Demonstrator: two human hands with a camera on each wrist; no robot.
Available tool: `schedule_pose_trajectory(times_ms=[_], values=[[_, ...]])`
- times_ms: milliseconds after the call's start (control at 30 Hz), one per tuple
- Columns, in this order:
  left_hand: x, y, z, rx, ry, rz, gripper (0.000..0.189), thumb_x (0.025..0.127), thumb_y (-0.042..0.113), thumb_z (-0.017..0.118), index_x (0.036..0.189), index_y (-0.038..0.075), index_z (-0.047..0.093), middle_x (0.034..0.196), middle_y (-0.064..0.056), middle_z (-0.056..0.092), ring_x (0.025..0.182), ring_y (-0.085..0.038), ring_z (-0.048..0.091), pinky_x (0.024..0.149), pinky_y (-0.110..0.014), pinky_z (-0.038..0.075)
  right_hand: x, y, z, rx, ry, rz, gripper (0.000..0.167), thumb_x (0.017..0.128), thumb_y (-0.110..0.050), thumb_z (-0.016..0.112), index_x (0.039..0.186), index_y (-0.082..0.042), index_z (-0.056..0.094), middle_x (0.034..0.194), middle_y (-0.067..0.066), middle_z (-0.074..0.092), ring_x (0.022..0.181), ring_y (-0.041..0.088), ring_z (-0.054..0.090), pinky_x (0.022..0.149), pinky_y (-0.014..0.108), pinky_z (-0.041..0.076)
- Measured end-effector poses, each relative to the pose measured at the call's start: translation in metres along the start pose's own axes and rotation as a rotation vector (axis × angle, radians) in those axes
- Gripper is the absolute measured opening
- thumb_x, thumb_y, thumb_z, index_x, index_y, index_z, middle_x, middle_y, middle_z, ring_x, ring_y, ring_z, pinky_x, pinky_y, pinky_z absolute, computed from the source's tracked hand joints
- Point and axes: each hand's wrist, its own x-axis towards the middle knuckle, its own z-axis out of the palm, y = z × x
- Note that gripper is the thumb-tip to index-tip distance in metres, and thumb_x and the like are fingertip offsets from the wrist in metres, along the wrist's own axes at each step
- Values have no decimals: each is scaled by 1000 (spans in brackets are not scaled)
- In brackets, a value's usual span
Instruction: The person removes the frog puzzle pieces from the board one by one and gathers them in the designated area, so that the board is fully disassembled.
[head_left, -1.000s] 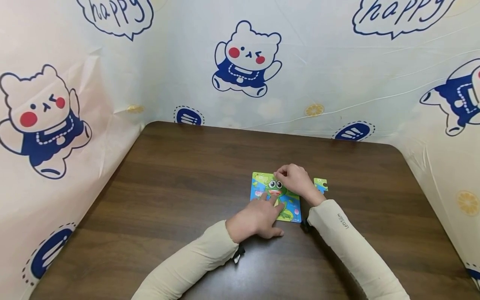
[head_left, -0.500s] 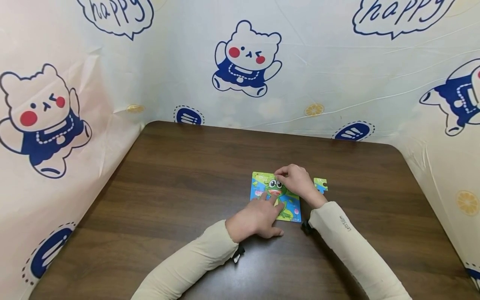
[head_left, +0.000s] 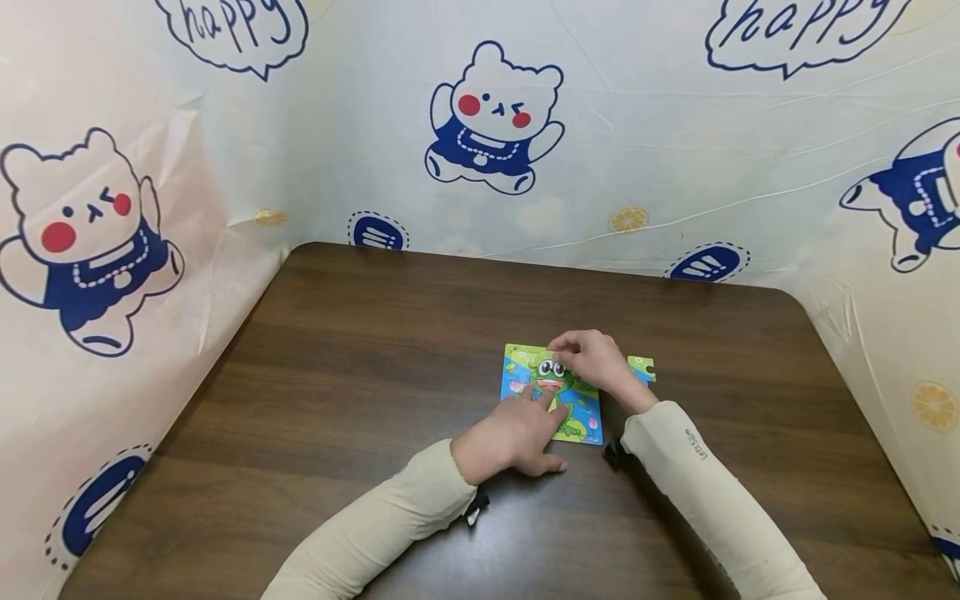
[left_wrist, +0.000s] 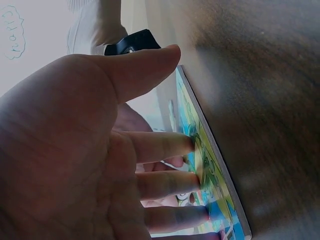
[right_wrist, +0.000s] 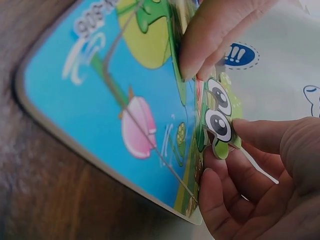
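A frog jigsaw puzzle (head_left: 585, 412), green and blue, lies on the brown table. My left hand (head_left: 519, 435) spreads its fingers over the lower part, and its straight fingertips touch the picture in the left wrist view. At the puzzle's top edge, my right hand (head_left: 592, 360) pinches a puzzle piece (right_wrist: 220, 117) between thumb and fingers. That piece carries the frog's big eyes and tilts up from the board in the right wrist view. Part of the puzzle's upper right is hidden under the right hand.
A loose puzzle piece (head_left: 642, 368) with a notched edge lies on the table (head_left: 360, 358) just right of the right wrist. A printed cloth (head_left: 495, 225) with cartoon bears hangs around the back and sides of the table.
The right hand and sleeve have shifted only slightly, with the fingers staying at the puzzle's top edge. The left hand keeps its place.
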Motion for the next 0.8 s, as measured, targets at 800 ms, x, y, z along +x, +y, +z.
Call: schedule_pose_trajectory(times_ms=[800], values=[[-2,1,-2,-2,-11,-4,83,92,62,64,160,25,34,169,-6,25,155,-36,25,120,-50,35,6,1,-16,393,-70,116,26,105,-20,58,124,-8,71,117,15,69,82,19,66,78,37,62]])
